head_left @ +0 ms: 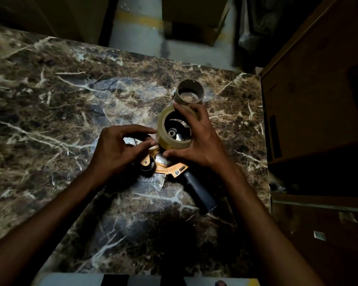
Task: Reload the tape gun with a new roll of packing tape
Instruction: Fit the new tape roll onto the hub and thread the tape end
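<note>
On the dim marble table (50, 104), the gun (170, 168) lay flat at frame centre so the roll (163, 137) could seat; my right hand (201, 139) clasped it, my left hand (116, 149) pinched its edge, spent core (189, 92) just above.

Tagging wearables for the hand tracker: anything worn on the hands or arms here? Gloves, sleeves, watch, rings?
Nothing visible. The left hand and right hand are bare: no gloves, and no rings that can be made out. Both forearms are uncovered from wrist to the frame edge: no sleeves, watch, bands or straps. The lighting is dim, so small items could be missed.
</note>
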A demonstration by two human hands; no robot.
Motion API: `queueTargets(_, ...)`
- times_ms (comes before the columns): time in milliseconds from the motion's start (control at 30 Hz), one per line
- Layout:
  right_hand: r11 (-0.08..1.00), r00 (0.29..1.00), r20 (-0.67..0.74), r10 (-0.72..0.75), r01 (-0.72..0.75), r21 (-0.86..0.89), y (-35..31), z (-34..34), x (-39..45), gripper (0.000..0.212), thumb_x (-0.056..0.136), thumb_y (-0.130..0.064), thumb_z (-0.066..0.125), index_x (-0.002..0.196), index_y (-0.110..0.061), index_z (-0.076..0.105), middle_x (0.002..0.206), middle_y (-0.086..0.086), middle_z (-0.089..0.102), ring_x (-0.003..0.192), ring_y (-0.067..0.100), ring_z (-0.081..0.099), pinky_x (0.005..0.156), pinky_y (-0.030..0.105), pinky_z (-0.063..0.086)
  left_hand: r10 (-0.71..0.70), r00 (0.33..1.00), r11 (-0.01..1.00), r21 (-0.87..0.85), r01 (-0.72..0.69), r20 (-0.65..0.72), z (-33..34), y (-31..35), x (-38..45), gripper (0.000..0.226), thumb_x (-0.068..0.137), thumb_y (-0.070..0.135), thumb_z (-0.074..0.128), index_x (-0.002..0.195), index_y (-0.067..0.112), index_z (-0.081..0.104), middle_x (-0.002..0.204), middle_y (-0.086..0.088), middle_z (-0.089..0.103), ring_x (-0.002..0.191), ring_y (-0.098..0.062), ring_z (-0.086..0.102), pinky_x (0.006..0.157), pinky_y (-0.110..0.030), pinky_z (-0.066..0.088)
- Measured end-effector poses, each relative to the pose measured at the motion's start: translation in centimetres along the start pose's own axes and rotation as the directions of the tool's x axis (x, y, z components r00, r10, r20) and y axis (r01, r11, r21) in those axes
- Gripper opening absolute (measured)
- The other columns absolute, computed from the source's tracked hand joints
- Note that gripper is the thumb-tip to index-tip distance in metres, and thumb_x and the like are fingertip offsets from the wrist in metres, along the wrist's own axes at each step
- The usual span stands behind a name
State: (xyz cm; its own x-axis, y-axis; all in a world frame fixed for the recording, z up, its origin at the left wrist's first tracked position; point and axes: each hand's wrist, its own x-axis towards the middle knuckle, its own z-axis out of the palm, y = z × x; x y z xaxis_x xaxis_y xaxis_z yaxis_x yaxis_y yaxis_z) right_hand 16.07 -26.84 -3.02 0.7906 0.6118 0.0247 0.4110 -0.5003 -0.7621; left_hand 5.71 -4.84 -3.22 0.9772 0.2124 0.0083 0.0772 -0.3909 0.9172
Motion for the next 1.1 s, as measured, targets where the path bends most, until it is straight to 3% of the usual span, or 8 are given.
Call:
queueTargets(200, 1.000, 0.999, -0.043, -0.008, 0.009, 0.020, 0.2, 0.4, -0.5, 0.118, 0.058, -0.055, 0.096, 0.158, -0.025, 0.042, 0.157, 0.001, 0.031, 0.147, 0.020, 0.040, 0.120, 0.043, 0.044, 0.031, 0.999, 0.999, 0.026, -0.030, -0.036, 0.3, 0.4, -1.0, 0.031, 0.093, 0.007, 0.082, 0.112, 0.032, 0.079, 0.100, 0.020, 0.079, 0.095, 0.010, 0.074, 0.075, -0.007, 0.053)
queueTargets(333, 0.999, 0.999, -0.042, -0.020, 0.022, 0.049, 0.5, 0.8, -0.6, 0.115, 0.058, -0.047, 0.100, 0.157, -0.023, 0.045, 0.157, 0.005, 0.034, 0.148, 0.021, 0.040, 0.120, 0.042, 0.043, 0.056, 0.996, 0.998, 0.046, -0.053, -0.069, 0.3, 0.2, -1.9, 0.029, 0.093, 0.007, 0.082, 0.113, 0.028, 0.079, 0.095, 0.038, 0.075, 0.097, 0.013, 0.073, 0.079, -0.004, 0.051)
queueTargets(500, 0.996, 0.999, -0.030, -0.023, 0.025, 0.083, 0.4, 1.1, -0.3, 0.115, 0.058, -0.046, 0.100, 0.156, -0.023, 0.046, 0.158, 0.006, 0.034, 0.149, 0.022, 0.042, 0.120, 0.043, 0.043, 0.084, 0.991, 0.996, 0.050, -0.079, -0.106, 0.3, 0.1, -2.5, 0.033, 0.094, 0.006, 0.081, 0.122, 0.023, 0.078, 0.105, 0.013, 0.080, 0.097, 0.008, 0.076, 0.081, -0.008, 0.055)
queueTargets(633, 0.998, 1.000, -0.001, -0.031, 0.031, 0.062, 0.3, 1.2, -0.2, 0.113, 0.059, -0.052, 0.097, 0.157, -0.024, 0.046, 0.160, 0.007, 0.031, 0.148, 0.023, 0.043, 0.120, 0.043, 0.043, 0.104, 0.989, 0.992, 0.079, -0.096, -0.106, 0.5, 0.1, -2.2, 0.047, 0.096, 0.004, 0.078, 0.139, 0.020, 0.071, 0.104, 0.013, 0.080, 0.095, 0.008, 0.075, 0.080, -0.005, 0.053)
queueTargets(833, 0.997, 0.999, 0.047, 0.000, -0.003, 0.071, -0.4, 1.0, -0.3, 0.110, 0.064, -0.051, 0.095, 0.158, -0.029, 0.044, 0.162, 0.003, 0.027, 0.149, 0.021, 0.042, 0.121, 0.040, 0.043, 0.126, 0.987, 0.985, 0.131, -0.113, -0.097, 0.9, 0.0, -2.1, 0.046, 0.096, 0.005, 0.079, 0.139, 0.020, 0.073, 0.102, 0.005, 0.082, 0.091, -0.005, 0.076, 0.078, -0.009, 0.054)
queueTargets(933, 0.994, 0.998, 0.062, 0.032, -0.038, 0.105, -0.7, 0.4, -0.3, 0.087, 0.082, -0.045, 0.084, 0.158, -0.029, 0.043, 0.162, -0.001, 0.031, 0.148, 0.015, 0.042, 0.121, 0.034, 0.042, 0.088, 0.993, 0.990, 0.116, -0.079, -0.076, 0.5, 0.2, -2.2, 0.048, 0.097, 0.007, 0.077, 0.139, 0.029, 0.072, 0.105, 0.014, 0.082, 0.090, -0.008, 0.081, 0.078, -0.024, 0.062)
queueTargets(1033, 0.980, 0.997, -0.049, 0.053, -0.042, 0.196, -0.5, 0.3, -0.3, 0.062, 0.099, -0.034, 0.065, 0.157, -0.019, 0.046, 0.157, 0.001, 0.047, 0.143, 0.011, 0.049, 0.119, 0.032, 0.043, 0.021, 0.997, 1.000, 0.015, -0.020, -0.075, 0.1, 0.4, -1.7, 0.039, 0.096, 0.018, 0.072, 0.129, 0.038, 0.075, 0.101, 0.018, 0.083, 0.098, -0.003, 0.080, 0.085, -0.021, 0.062)
queueTargets(1100, 0.945, 0.981, -0.123, 0.148, -0.104, 0.311, -0.3, 0.5, -0.4, 0.048, 0.105, -0.028, 0.058, 0.152, -0.020, 0.052, 0.152, 0.001, 0.057, 0.139, 0.011, 0.055, 0.114, 0.035, 0.049, -0.049, 0.990, 0.997, -0.062, 0.041, -0.134, 0.2, 0.6, -0.7, 0.030, 0.098, 0.027, 0.071, 0.125, 0.038, 0.077, 0.093, 0.015, 0.084, 0.093, -0.003, 0.080, 0.087, -0.024, 0.062)
